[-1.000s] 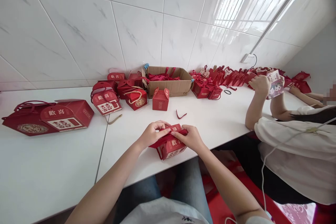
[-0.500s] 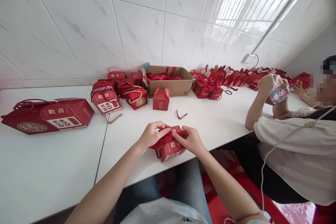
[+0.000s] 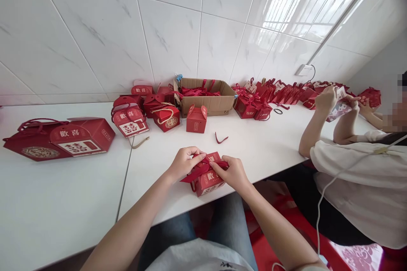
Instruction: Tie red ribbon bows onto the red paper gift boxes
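Note:
A small red gift box (image 3: 210, 181) with white lettering stands near the front edge of the white table. Across its top lies a dark red ribbon (image 3: 197, 172), crossed or looped near the middle. My left hand (image 3: 187, 161) pinches the ribbon at the box's left side, thumb against fingers. From the right, my right hand (image 3: 234, 172) grips another part of the ribbon, its thumb pressed over the box top. Whether the ribbon is knotted I cannot tell, as the fingers cover part of it.
Behind stands a cardboard box (image 3: 210, 106) of red ribbons. Several red boxes (image 3: 85, 137) fill the left, and tied ones (image 3: 248, 108) the right. A ribbon scrap (image 3: 221, 138) lies beyond my hands. At right, a co-worker's hands (image 3: 326, 100) hold a box.
My hands stay at the box, with small finger movements on the ribbon. Its left part now lies more stretched over the front of the box. The co-worker's hands have shifted slightly.

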Tool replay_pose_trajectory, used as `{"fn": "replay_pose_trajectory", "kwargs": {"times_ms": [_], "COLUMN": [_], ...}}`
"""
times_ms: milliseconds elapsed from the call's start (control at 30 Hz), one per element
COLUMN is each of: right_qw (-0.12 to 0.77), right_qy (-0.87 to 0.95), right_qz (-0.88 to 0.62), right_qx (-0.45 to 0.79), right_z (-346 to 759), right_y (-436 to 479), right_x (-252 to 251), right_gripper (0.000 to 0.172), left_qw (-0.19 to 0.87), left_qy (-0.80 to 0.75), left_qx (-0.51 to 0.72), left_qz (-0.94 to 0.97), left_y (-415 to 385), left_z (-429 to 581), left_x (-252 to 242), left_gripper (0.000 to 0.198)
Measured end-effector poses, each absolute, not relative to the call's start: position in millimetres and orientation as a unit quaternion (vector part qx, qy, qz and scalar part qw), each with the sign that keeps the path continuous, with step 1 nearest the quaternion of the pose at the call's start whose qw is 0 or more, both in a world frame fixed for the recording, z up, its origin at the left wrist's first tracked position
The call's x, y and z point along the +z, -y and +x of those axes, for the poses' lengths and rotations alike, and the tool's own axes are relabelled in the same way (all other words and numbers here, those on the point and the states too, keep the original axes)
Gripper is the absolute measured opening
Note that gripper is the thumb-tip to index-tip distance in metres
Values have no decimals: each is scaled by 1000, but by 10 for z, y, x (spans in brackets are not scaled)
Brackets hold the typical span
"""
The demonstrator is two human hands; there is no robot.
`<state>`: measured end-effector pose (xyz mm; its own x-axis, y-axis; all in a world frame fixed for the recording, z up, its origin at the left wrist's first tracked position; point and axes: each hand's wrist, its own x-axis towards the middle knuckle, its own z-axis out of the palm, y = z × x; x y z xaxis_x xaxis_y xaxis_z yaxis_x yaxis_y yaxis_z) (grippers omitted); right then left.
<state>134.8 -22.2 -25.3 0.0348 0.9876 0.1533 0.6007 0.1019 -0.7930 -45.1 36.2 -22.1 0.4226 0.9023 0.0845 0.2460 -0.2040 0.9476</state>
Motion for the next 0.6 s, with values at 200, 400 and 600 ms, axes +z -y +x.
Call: {"fn": "replay_pose_trajectory", "kwargs": {"times_ms": [200, 400, 600], "right_qw": [409, 414, 371], "right_qy": [611, 557, 538], "right_qz": [-598, -510, -481], "right_qx": [318, 508, 585], "right_z": [1389, 1556, 1657], "right_y": [176, 122, 67], "right_x": [-276, -114, 62], "right_gripper": [45, 41, 36], "left_qw": [449, 380, 295], "left_qy": [-380, -376, -369], "left_qx": [376, 380, 331], "left_qz": [716, 755, 817], "left_y": [-387, -305, -136], "left_z": [-461, -408, -253], "left_x": [-247, -119, 5], "left_gripper": [26, 17, 12]}}
